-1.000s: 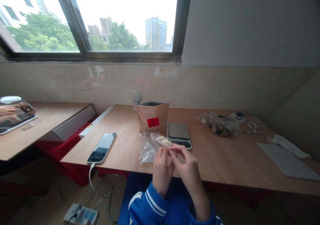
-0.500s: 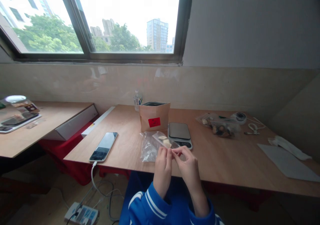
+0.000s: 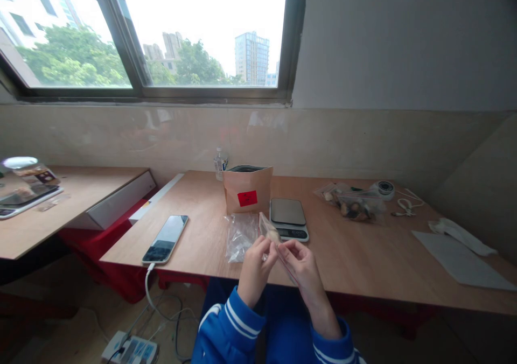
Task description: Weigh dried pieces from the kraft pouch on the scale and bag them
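- Starting well left of the scale [image 3: 288,213], my landmark, I pick out a phone [image 3: 166,238] lying flat on the table [image 3: 363,256], plugged into a white cable and out of the handling.
- Nearer, to the scale's left, I have a paper pouch [image 3: 247,185] standing upright with its mouth parted, so closing it is not done. What it holds is hidden from me.
- In front of that pouch, left of the scale, I see a loose clear bag [image 3: 239,240] lying crumpled, apart from both hands. I cannot tell whether anything is in it.
- Just front-left of the scale, my left hand [image 3: 256,267] has thumb and fingertips drawn together, pinching one side of a small clear bag.
- That small clear bag [image 3: 271,232] hangs tilted between the hands, near the scale's front-left corner. Pale contents show inside, so by my judgement it is filled and the handling is partway. Whether its top is sealed I cannot tell.
- Directly in front of the scale, my right hand [image 3: 301,264] pinches the bag's other side between thumb and forefinger, the remaining fingers curled.
- Well right of the scale lie filled bags [image 3: 355,208] with dark and pale pieces; neither hand touches them, so I count them as outside the step in hand.
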Demonstrator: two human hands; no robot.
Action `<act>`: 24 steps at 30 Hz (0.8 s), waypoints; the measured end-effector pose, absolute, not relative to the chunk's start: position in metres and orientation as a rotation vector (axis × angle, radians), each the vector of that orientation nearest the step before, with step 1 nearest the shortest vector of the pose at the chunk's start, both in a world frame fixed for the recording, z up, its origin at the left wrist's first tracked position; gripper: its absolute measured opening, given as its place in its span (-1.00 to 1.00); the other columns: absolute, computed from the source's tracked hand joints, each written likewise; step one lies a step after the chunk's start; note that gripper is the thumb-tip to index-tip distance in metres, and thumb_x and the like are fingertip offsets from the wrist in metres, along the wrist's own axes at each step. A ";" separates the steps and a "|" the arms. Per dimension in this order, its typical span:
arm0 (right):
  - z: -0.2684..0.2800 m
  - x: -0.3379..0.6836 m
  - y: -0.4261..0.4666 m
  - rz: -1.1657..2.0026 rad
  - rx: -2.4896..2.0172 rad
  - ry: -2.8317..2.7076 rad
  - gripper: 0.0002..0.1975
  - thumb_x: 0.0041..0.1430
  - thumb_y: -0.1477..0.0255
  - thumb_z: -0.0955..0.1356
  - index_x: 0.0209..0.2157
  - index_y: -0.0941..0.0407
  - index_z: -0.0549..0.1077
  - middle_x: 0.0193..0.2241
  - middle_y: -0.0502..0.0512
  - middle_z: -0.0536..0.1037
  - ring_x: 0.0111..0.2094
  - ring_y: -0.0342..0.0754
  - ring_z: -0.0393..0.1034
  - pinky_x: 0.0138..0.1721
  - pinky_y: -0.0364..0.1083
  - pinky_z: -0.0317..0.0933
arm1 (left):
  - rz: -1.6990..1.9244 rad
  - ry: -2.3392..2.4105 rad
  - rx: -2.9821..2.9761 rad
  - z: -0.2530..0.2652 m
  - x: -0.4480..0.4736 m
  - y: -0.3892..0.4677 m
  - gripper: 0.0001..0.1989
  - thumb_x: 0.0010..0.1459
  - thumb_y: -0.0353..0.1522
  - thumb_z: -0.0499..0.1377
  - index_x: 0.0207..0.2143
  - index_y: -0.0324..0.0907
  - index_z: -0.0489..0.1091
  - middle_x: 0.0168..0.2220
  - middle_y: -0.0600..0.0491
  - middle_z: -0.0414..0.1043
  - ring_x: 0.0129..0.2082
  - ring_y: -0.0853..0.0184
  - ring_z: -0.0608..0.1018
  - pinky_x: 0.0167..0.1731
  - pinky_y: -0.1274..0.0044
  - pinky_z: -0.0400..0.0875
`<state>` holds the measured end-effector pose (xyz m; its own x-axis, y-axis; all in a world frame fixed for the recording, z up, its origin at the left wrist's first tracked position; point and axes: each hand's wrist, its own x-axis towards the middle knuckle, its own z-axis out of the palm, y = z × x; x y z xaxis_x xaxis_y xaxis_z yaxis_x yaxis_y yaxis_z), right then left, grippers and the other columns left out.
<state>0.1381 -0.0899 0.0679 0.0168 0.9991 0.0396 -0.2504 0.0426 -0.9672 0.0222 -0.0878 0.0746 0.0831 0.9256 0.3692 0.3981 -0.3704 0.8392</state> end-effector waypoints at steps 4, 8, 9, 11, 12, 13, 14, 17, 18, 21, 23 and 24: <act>0.061 0.154 -0.086 0.936 -1.221 -0.843 -0.57 -0.12 0.06 0.43 -0.43 0.16 0.42 -0.60 -0.01 0.44 -0.57 -0.12 0.32 -0.54 -0.16 0.19 | 1.228 1.394 1.861 0.077 0.010 -0.088 -0.71 0.18 -0.37 -0.01 -0.61 -0.19 0.18 -0.53 0.13 0.17 -0.54 0.46 0.28 -0.50 0.61 0.18; 0.058 0.180 -0.084 0.581 -1.330 -0.715 -0.55 -0.05 0.04 0.38 -0.36 0.16 0.38 -0.56 0.02 0.47 -0.55 -0.10 0.35 -0.48 -0.13 0.24 | 1.139 1.430 1.888 0.080 0.000 -0.092 -0.68 0.20 -0.30 -0.01 -0.61 -0.19 0.23 -0.53 0.13 0.19 -0.55 0.47 0.30 -0.51 0.62 0.19; 0.060 0.182 -0.085 0.563 -1.313 -0.713 -0.56 -0.03 0.05 0.38 -0.35 0.15 0.36 -0.53 0.04 0.48 -0.53 -0.09 0.38 -0.46 -0.12 0.26 | 1.130 1.411 1.892 0.081 0.000 -0.093 -0.67 0.20 -0.29 -0.01 -0.61 -0.19 0.24 -0.52 0.12 0.20 -0.55 0.47 0.30 -0.50 0.62 0.20; 0.064 0.182 -0.088 0.556 -1.265 -0.718 -0.59 0.00 0.07 0.37 -0.33 0.14 0.33 -0.47 0.06 0.50 -0.47 -0.08 0.42 -0.40 -0.11 0.30 | 1.171 1.385 1.851 0.082 0.001 -0.094 -0.65 0.22 -0.27 -0.04 -0.60 -0.19 0.24 -0.52 0.12 0.19 -0.54 0.46 0.32 -0.50 0.61 0.21; 0.066 0.180 -0.089 0.570 -1.238 -0.732 -0.60 0.01 0.09 0.37 -0.32 0.14 0.32 -0.43 0.07 0.51 -0.44 -0.07 0.44 -0.38 -0.10 0.31 | 1.203 1.372 1.818 0.082 0.002 -0.094 -0.63 0.24 -0.26 -0.06 -0.60 -0.19 0.24 -0.51 0.11 0.19 -0.53 0.45 0.32 -0.50 0.61 0.22; 0.068 0.177 -0.090 0.590 -1.208 -0.750 -0.62 0.03 0.10 0.37 -0.31 0.13 0.31 -0.41 0.07 0.51 -0.43 -0.08 0.44 -0.37 -0.09 0.32 | 1.235 1.351 1.783 0.080 0.002 -0.093 -0.62 0.25 -0.24 -0.07 -0.60 -0.18 0.23 -0.51 0.10 0.19 -0.52 0.44 0.33 -0.48 0.60 0.23; 0.070 0.174 -0.091 0.614 -1.176 -0.768 -0.63 0.04 0.12 0.37 -0.30 0.12 0.30 -0.39 0.07 0.52 -0.44 -0.08 0.45 -0.37 -0.09 0.33 | 1.268 1.318 1.744 0.078 0.003 -0.092 -0.60 0.26 -0.22 -0.09 -0.61 -0.18 0.22 -0.51 0.10 0.20 -0.50 0.42 0.34 -0.44 0.59 0.25; 0.072 0.164 -0.092 0.696 -1.089 -0.783 -0.68 0.09 0.16 0.35 -0.30 0.11 0.29 -0.40 0.04 0.52 -0.50 -0.12 0.42 -0.39 -0.09 0.33 | 1.380 1.216 1.525 0.066 0.004 -0.087 -0.57 0.27 -0.16 -0.13 -0.57 -0.17 0.23 -0.48 0.07 0.27 -0.41 0.36 0.40 -0.30 0.52 0.29; 0.072 0.161 -0.092 0.715 -1.073 -0.772 -0.69 0.10 0.17 0.35 -0.30 0.11 0.29 -0.42 0.03 0.51 -0.51 -0.13 0.42 -0.40 -0.10 0.33 | 1.402 1.197 1.414 0.060 0.004 -0.085 -0.59 0.25 -0.13 -0.11 -0.52 -0.17 0.26 -0.45 0.06 0.31 -0.38 0.34 0.42 -0.27 0.50 0.30; 0.073 0.152 -0.093 0.762 -1.044 -0.732 -0.70 0.08 0.18 0.36 -0.30 0.11 0.28 -0.44 0.02 0.50 -0.48 -0.10 0.43 -0.42 -0.10 0.32 | 1.323 1.115 1.061 0.043 0.007 -0.079 -0.67 0.12 -0.08 0.08 -0.29 -0.16 0.36 -0.29 0.01 0.42 -0.26 0.27 0.47 -0.18 0.44 0.32; 0.073 0.145 -0.094 0.810 -1.013 -0.714 -0.69 0.07 0.18 0.36 -0.31 0.11 0.28 -0.44 0.02 0.50 -0.48 -0.10 0.42 -0.43 -0.10 0.33 | 1.227 0.988 0.846 0.035 0.011 -0.078 -0.61 0.04 -0.08 0.16 -0.17 -0.15 0.38 -0.16 -0.03 0.45 -0.16 0.21 0.48 -0.10 0.39 0.31; 0.074 0.141 -0.094 0.842 -0.995 -0.705 -0.69 0.07 0.18 0.36 -0.31 0.10 0.27 -0.44 0.02 0.50 -0.50 -0.11 0.42 -0.44 -0.10 0.33 | 1.191 0.902 0.753 0.033 0.013 -0.079 -0.57 0.02 -0.07 0.18 -0.14 -0.15 0.39 -0.11 -0.05 0.45 -0.11 0.18 0.48 -0.05 0.37 0.29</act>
<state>0.1411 -0.0938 0.0737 0.4999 0.8568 0.1262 -0.2749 0.2952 -0.9150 0.0130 -0.0793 0.0333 0.1217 0.9755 -0.1831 -0.4408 0.2184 0.8706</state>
